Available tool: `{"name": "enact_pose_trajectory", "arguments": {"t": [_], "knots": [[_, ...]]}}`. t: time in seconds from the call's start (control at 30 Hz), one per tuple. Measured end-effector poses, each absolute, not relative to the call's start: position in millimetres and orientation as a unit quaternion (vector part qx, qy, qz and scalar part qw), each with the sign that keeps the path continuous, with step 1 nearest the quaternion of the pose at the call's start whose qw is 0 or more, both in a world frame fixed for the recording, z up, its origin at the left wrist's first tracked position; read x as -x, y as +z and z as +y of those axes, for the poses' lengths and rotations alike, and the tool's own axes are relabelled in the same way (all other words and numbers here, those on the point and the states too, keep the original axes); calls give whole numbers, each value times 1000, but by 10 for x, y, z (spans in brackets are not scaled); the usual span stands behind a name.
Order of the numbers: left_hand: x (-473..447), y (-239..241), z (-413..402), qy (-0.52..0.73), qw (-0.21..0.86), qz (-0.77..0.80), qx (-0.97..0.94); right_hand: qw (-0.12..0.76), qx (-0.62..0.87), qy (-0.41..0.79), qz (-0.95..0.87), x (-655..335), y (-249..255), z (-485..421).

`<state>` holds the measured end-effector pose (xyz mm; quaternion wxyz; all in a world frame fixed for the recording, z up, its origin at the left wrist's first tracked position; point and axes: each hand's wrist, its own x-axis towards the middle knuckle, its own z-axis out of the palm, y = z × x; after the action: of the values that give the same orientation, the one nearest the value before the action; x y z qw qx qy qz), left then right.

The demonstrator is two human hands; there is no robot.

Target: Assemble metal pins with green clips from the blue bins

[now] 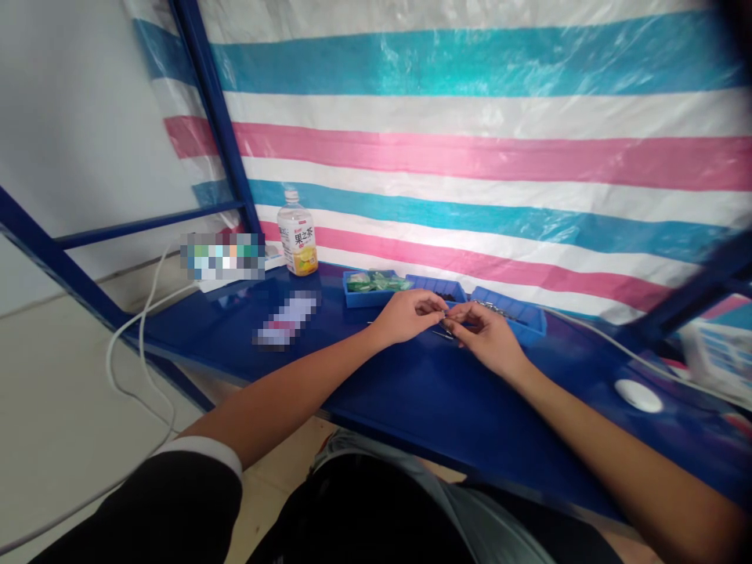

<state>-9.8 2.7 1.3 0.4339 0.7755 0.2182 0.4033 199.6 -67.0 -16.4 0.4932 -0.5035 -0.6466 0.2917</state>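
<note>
My left hand [406, 315] and my right hand [490, 338] meet above the blue table, fingertips pinched together. What they hold is too small and too covered by the fingers to name. Just under the fingers lie thin metal pieces [442, 335], partly hidden. Behind my left hand is a blue bin [370, 299] with green pieces [381, 280] in it. A second blue bin [420, 283], partly behind my hands, has small dark parts inside. Beyond my right hand, a third blue bin [532, 319] contains shiny metal parts [490, 306].
A drink bottle [298, 239] stands at the back left, near a blurred-out flat item [287, 319] and a white power strip [240, 276]. White cables [141, 313] hang at the left. On the right lies a white oval object [639, 395]. Striped plastic sheeting [470, 160] closes off the back.
</note>
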Motion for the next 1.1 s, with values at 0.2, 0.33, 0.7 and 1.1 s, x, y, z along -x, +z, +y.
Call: {"name": "enact_pose_trajectory", "arguments": {"t": [0.2,0.33,0.7,1.1], "knots": [[80,-9,17,390,468,218,-762,504,492,261,-661,-1971,-155,-682],[95,22,2,381,460,247,-763,505,492,233,-670,-1994,-136,-677],[60,-103,94,330,502,254,-758,467,542,141,-685,-2029,-125,-683],[103,-79,110,392,476,286,-734,469,520,158,-697,-2043,-147,-673]]}}
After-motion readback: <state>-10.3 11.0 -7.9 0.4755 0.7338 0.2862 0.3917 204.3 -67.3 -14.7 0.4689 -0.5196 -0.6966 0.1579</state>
